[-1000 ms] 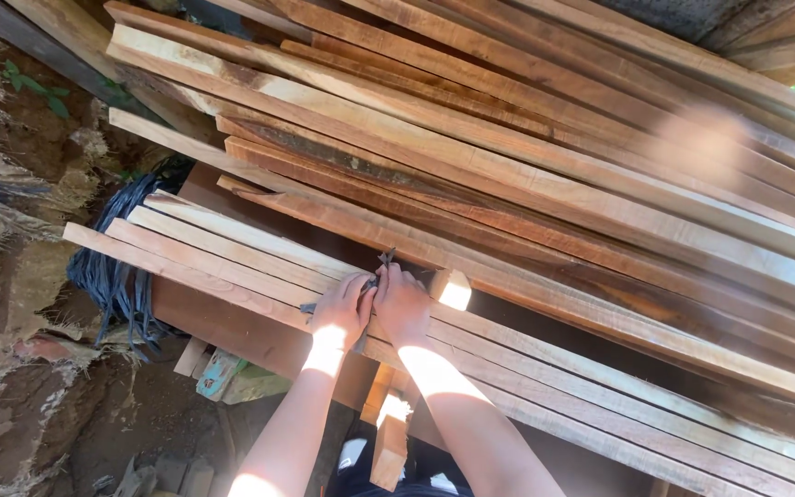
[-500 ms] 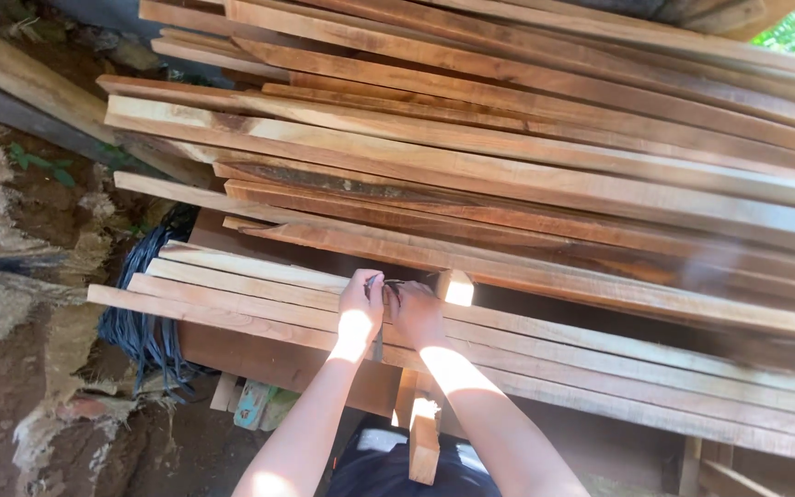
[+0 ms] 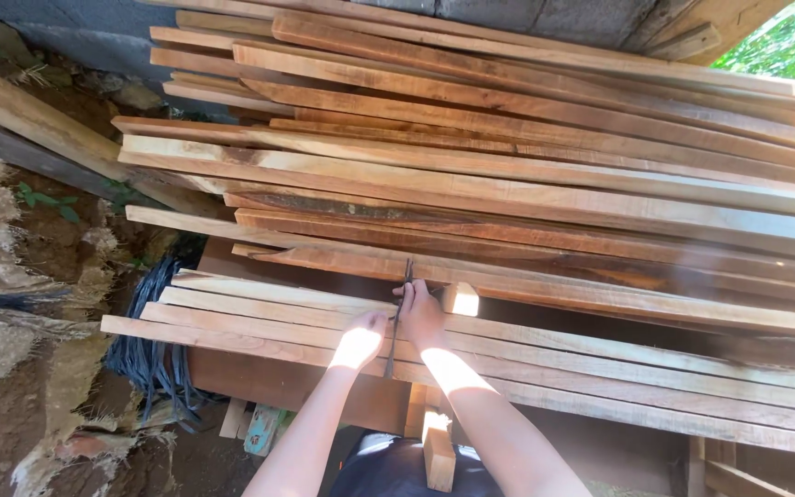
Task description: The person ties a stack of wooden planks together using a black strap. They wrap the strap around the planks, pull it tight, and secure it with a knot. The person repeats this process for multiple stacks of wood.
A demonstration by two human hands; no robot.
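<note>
A low bundle of pale wooden planks point(image 3: 259, 317) lies in front of me, with a thin dark strap point(image 3: 408, 272) running across it. My right hand point(image 3: 421, 316) is closed on the strap at the bundle's far edge. My left hand point(image 3: 362, 339) rests on the planks just left of the strap, fingers curled against it. Sun glare washes out that hand, so its grip is unclear. A small pale block end point(image 3: 461, 299) sticks up right of my right hand.
A larger stack of long reddish boards point(image 3: 526, 175) slopes behind the bundle, against a grey wall point(image 3: 545, 17). Dark blue cords point(image 3: 154, 354) hang at the bundle's left end. Earth and stones point(image 3: 20, 276) lie to the left, with a timber beam point(image 3: 39, 120).
My hands, pressed together on the strap before, have come slightly apart, and the left one now sits lower on the planks. My view has pulled back, showing more of the board stack.
</note>
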